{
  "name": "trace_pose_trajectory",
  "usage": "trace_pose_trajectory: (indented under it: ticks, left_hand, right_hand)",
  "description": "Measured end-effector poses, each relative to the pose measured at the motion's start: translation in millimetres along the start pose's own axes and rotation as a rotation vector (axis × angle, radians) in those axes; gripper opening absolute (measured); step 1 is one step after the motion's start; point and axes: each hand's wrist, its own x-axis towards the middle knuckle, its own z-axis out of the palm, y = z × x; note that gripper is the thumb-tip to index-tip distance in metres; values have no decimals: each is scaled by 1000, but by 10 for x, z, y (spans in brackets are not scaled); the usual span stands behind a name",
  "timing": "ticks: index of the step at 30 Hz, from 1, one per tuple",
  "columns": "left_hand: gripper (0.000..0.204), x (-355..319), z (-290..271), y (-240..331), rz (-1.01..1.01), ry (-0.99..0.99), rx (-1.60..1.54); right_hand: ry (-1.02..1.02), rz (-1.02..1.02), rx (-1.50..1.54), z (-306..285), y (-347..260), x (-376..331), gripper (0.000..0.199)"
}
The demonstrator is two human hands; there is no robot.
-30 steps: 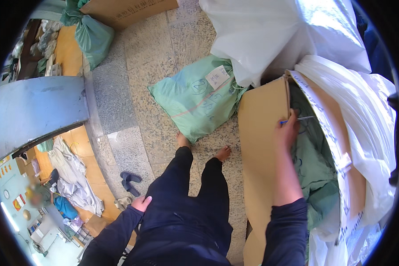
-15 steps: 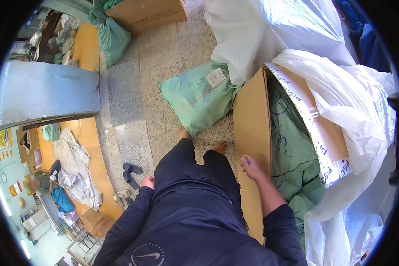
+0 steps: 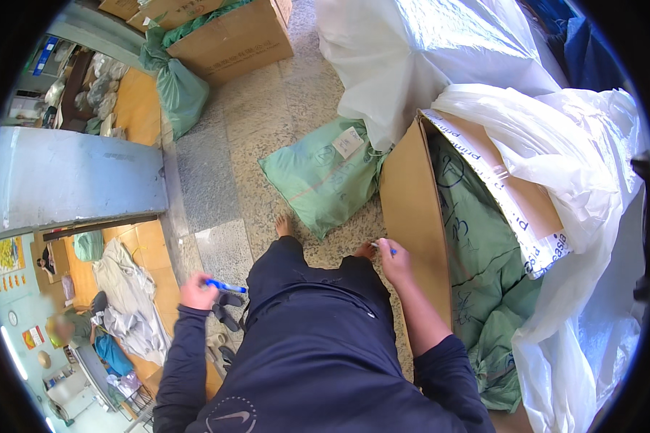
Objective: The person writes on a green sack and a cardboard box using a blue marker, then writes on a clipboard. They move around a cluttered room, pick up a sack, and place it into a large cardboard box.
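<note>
My left hand (image 3: 197,291) is closed around a blue marker (image 3: 226,286) that points right, beside my left hip. My right hand (image 3: 395,264) hangs by my right thigh, against the outer wall of a tall open cardboard box (image 3: 412,209). Its fingers pinch a small blue piece (image 3: 389,250), which looks like a pen cap. The box holds green plastic sacks (image 3: 484,252) with dark pen marks on them. My bare feet (image 3: 284,225) stand on speckled stone floor just short of another green sack (image 3: 325,177) with a white label.
Big white plastic bags (image 3: 426,58) pile up behind and to the right of the box. A second cardboard box (image 3: 231,32) and a green sack (image 3: 177,90) stand at the far left. A grey ledge (image 3: 72,180) borders a lower room with a person in it.
My right hand came down from the box's upper edge to my thigh. My left hand rose into view holding the blue marker. The view shifted toward the box.
</note>
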Motion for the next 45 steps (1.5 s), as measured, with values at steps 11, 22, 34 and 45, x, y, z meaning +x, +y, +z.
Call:
trace_pose_trajectory:
  ticks: [11,22,34,45]
  left_hand:
    - [47,1702,113,1355,-115,-990,-1196]
    - [26,2257,425,1137,-239,-503,-1235]
    - [19,2665,1181,-626,-573,-372,-721]
    - [19,1570,2364,-1161,176,-567,122]
  right_hand:
    - [-6,-185,412,1388,-2486,130,21]
    - [-365,483,828,2497,-2452,54,47]
    - [-351,561,109,2876,-595,109,24]
    - [23,529,299,1995,633,1583,19]
